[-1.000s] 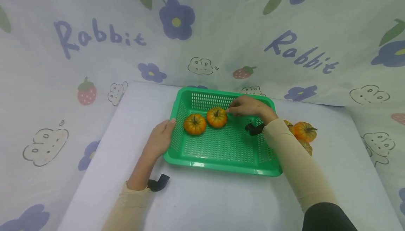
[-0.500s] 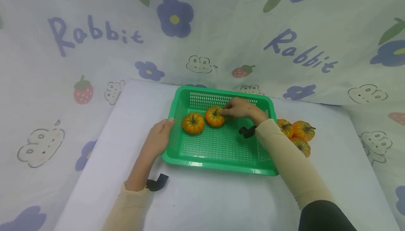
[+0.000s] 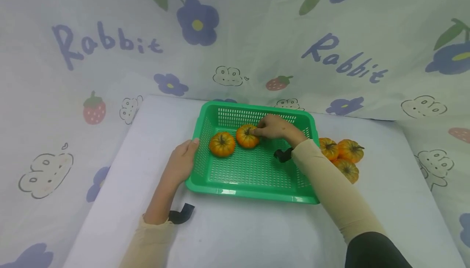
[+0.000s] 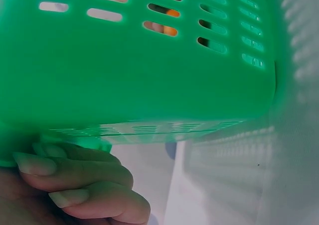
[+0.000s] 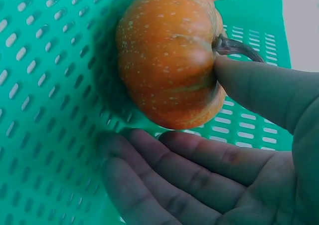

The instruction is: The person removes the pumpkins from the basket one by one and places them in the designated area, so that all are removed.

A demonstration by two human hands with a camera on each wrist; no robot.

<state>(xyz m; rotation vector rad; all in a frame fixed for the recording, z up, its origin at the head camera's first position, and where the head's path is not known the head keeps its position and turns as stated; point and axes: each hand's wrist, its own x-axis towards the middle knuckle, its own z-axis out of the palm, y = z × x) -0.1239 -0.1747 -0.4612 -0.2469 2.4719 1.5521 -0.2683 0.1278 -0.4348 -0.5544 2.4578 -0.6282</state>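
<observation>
In the head view a green plastic basket (image 3: 238, 192) holds two small orange pumpkins, a left pumpkin (image 3: 222, 145) and a right pumpkin (image 3: 245, 138). My left hand (image 3: 182, 160) grips the basket's left rim, thumb on top; its curled fingers (image 4: 94, 185) show under the rim in the left wrist view. My right hand (image 3: 273, 127) reaches into the basket at the right pumpkin. Seen from the right wrist, the thumb (image 5: 264, 85) touches the pumpkin (image 5: 169, 55) beside its dark stem. The other fingers lie fairly straight along the pumpkin's side.
Three more pumpkins (image 3: 349, 151) sit together on the white table (image 3: 235, 235), just right of the basket and partly behind the right forearm. A printed cloth (image 3: 249, 52) with flowers and rabbits hangs behind the table. Each wrist bears a black mount.
My right hand has moved left, its thumb going from the right pumpkin's side to its top by the stem. Both pumpkins keep their places in the basket. The left hand stays at the rim.
</observation>
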